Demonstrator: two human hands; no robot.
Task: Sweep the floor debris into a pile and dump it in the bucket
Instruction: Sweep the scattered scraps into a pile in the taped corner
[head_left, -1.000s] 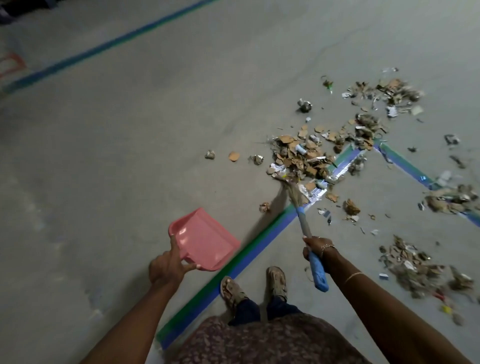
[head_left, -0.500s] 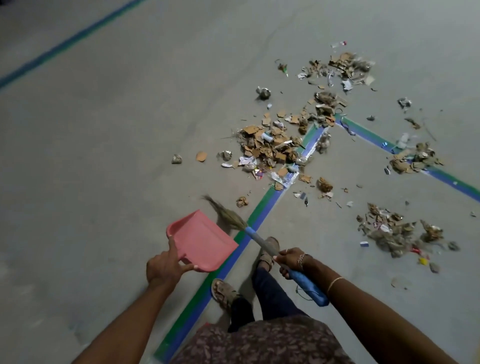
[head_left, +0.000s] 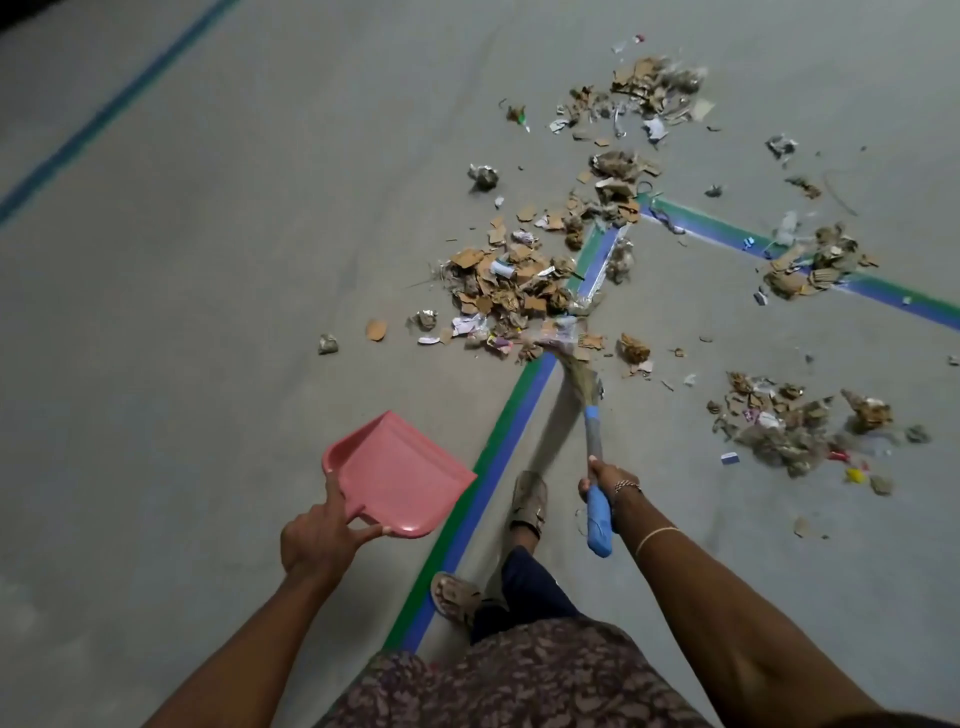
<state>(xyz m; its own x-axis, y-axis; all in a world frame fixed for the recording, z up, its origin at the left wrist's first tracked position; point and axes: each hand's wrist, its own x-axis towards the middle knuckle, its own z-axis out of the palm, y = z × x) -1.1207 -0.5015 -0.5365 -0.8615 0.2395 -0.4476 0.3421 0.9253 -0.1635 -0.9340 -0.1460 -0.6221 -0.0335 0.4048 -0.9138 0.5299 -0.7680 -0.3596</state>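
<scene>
My left hand (head_left: 322, 535) grips the handle end of a pink dustpan (head_left: 395, 467), held above the grey floor at lower left. My right hand (head_left: 605, 480) grips a short broom by its blue handle (head_left: 597, 519). The broom's straw bristles (head_left: 574, 358) reach forward to the near edge of the main debris pile (head_left: 511, 291), a heap of torn cardboard, paper and foil scraps. Smaller heaps of debris lie at the far right (head_left: 810, 265), near right (head_left: 795, 421) and top (head_left: 644, 88). No bucket is in view.
Green and blue tape lines (head_left: 498, 457) run across the concrete floor and meet near the pile. My sandalled feet (head_left: 527, 501) stand beside the tape. Loose scraps (head_left: 328, 344) lie left of the pile. Another blue line (head_left: 104, 111) crosses the far left.
The broom swung from beside the dustpan back out to the right, and its bristles now reach the pile's near edge. The dustpan hand barely moved. I have stepped closer.
</scene>
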